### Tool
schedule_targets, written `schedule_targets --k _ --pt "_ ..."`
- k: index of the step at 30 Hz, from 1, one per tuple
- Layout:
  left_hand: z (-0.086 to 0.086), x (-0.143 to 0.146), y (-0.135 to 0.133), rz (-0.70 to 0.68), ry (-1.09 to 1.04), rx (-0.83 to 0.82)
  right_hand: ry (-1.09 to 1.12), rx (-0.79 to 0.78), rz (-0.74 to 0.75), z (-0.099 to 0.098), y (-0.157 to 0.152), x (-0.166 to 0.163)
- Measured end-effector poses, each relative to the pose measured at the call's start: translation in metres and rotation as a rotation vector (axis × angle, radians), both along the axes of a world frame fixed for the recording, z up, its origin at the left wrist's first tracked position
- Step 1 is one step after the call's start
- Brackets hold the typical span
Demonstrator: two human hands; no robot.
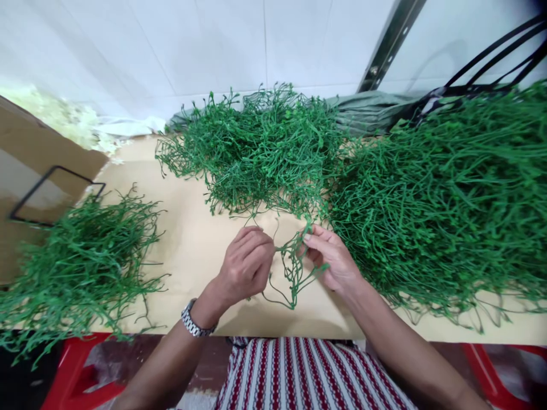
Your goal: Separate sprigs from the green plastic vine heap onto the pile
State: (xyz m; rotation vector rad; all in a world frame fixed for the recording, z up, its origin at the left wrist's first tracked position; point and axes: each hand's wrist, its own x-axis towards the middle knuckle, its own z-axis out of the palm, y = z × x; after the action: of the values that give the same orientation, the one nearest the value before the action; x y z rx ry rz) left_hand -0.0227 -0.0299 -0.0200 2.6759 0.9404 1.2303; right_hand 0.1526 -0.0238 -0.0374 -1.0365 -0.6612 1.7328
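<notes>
Between my two hands hangs a small tangle of thin green artificial stems [294, 270], branching with little bud-like tips. My left hand [247, 263] is closed in a fist-like grip on one end of the stems, and its fingertips are turned out of sight. With thumb and fingers pinched together, my right hand [329, 253] holds the upper right part of the same piece. Just beyond my hands lies a heap of similar green stems [265, 142]. A bigger pile [444, 205] spreads close beside my right forearm.
Another green stem pile [94, 256] lies at the left, overhanging the table's front edge. A cardboard box [38, 142] and a black wire frame [36, 191] stand behind it. Pale flowers [70, 122] sit at the back left. Red stools [77, 370] are below the tan tabletop [179, 228].
</notes>
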Motion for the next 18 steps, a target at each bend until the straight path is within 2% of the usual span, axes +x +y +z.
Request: schedule_targets --k 7,13,16,18 --pt "0.002 -0.002 0.0 0.068 -0.099 -0.23 -0.08 0.07 0.015 -0.002 0.003 0.001" --pt "0.009 -0.003 0.004 0.089 -0.136 -0.345 -0.154 0.154 -0.002 -0.005 0.006 0.008" --pt "0.013 -0.004 0.005 0.11 -0.123 -0.382 -0.283 0.256 -0.021 -0.005 0.007 0.014" --pt "0.014 -0.005 0.007 0.147 -0.118 -0.407 -0.428 0.356 -0.085 0.001 0.004 0.021"
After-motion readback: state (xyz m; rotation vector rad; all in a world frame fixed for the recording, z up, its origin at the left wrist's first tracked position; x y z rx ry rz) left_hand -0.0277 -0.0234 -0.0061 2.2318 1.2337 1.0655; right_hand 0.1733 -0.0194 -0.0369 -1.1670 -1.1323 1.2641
